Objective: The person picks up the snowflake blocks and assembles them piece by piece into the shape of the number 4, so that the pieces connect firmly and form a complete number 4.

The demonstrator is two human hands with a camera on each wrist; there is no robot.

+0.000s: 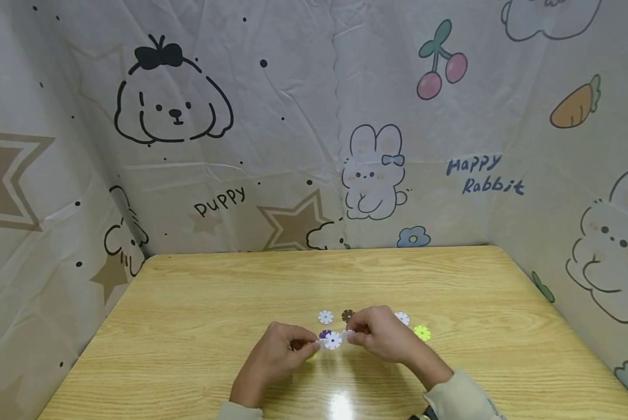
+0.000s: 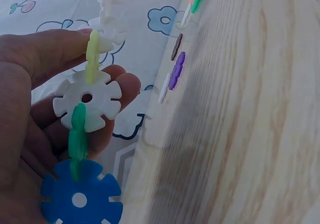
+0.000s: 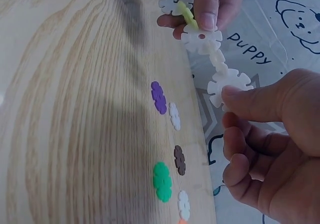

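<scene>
Both hands hold a chain of slotted plastic snowflake discs over the table. My left hand (image 1: 282, 353) pinches it near a yellow disc (image 2: 92, 58) and a white disc (image 3: 195, 41). Below those fingers, in the left wrist view, hang another white disc (image 2: 102, 96), a green disc (image 2: 77, 139) and a blue disc (image 2: 57, 189). Between the hands, a white disc set crosswise (image 3: 217, 61) links to the white end disc (image 3: 224, 78). My right hand (image 1: 384, 335) pinches that end disc between thumb and index finger, its other fingers curled below.
Loose discs lie on the wooden table (image 1: 214, 297) beyond the hands: purple (image 3: 159, 97), white (image 3: 174, 116), brown (image 3: 180, 160), green (image 3: 161, 181), another white (image 3: 183, 205) and yellow-green (image 1: 422, 333). Printed cloth (image 1: 293, 146) hangs around the table's back and sides.
</scene>
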